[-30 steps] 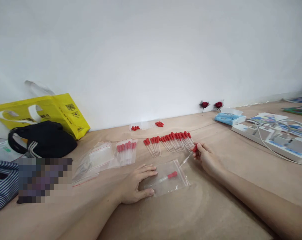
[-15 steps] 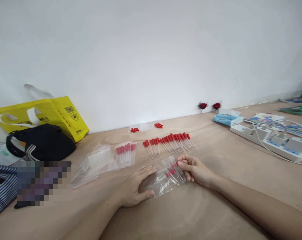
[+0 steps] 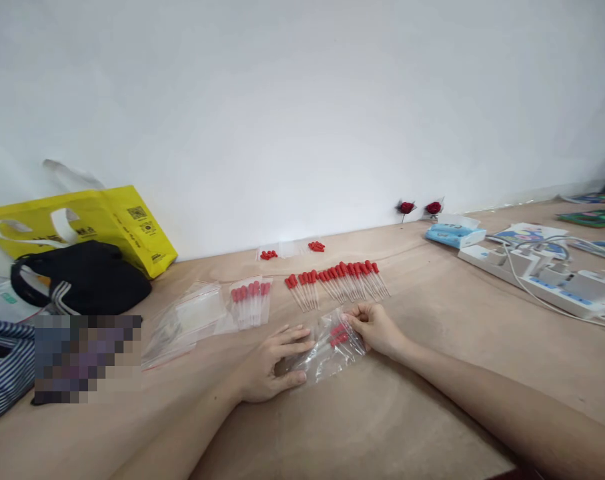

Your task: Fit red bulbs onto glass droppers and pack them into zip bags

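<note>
A clear plastic bag [image 3: 327, 363] lies flat on the table in front of me, with a few red-bulbed droppers [image 3: 339, 339] inside. My left hand [image 3: 277, 363] rests at the bag's left end, fingers spread, the tips on or beside the plastic. At the opposite end, my right hand [image 3: 375, 327] has thumb and fingers pinched at the bag's edge, close to the red bulbs. Just beyond the bag, a row of loose droppers [image 3: 349, 270] with red bulbs and clear stems points toward me. Left of that row lies a filled bag of droppers [image 3: 251, 293].
Flat clear bags [image 3: 199, 310] are stacked at left. Small bags of red bulbs [image 3: 316, 247] lie by the wall. A yellow bag [image 3: 147, 233] and black cloth item [image 3: 97, 277] stand far left. A power strip [image 3: 537, 280], tissue pack [image 3: 455, 235] and red flowers [image 3: 406, 208] are at right.
My right hand has moved slightly left. The red bulb it held at the bag's edge now lies inside, beside another bulb. My left hand stays nearly in place; the view shifts slightly.
</note>
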A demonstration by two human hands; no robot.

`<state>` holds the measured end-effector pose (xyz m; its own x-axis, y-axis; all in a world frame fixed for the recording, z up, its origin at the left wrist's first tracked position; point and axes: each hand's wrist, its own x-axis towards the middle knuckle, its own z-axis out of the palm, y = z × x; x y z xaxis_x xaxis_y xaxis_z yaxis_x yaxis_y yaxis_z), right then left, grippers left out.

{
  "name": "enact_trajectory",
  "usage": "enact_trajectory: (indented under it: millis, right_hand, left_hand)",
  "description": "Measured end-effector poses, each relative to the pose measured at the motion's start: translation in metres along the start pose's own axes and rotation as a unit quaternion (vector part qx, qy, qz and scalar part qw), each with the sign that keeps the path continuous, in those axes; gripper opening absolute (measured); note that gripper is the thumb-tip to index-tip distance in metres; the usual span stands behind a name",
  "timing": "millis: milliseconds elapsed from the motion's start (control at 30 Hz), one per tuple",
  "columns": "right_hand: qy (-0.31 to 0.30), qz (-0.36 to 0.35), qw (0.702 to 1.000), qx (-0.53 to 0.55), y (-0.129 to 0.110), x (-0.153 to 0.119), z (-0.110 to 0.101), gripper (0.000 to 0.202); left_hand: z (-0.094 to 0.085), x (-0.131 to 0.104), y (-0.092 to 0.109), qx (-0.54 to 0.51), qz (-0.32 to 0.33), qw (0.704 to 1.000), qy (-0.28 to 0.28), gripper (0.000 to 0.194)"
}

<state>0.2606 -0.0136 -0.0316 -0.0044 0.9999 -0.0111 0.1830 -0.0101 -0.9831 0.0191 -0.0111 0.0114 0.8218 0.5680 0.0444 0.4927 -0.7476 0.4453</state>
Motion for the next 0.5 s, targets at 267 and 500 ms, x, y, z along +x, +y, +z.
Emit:
enact_trajectory:
  millis: [267, 500]
  right_hand:
    - [-0.208, -0.012, 0.977, -0.044, -0.013, -0.006, -0.019, 0.025]
    - [0.133, -0.031, 0.936, -0.325, -0.010, 0.055, -0.057, 0.009]
  left_hand:
    - [0.000, -0.002, -0.002, -0.008, 0.002, 1.000, -0.009, 0.047]
    - [0.000, -0.004, -0.001, -0.006, -0.010, 1.000, -0.010, 0.051]
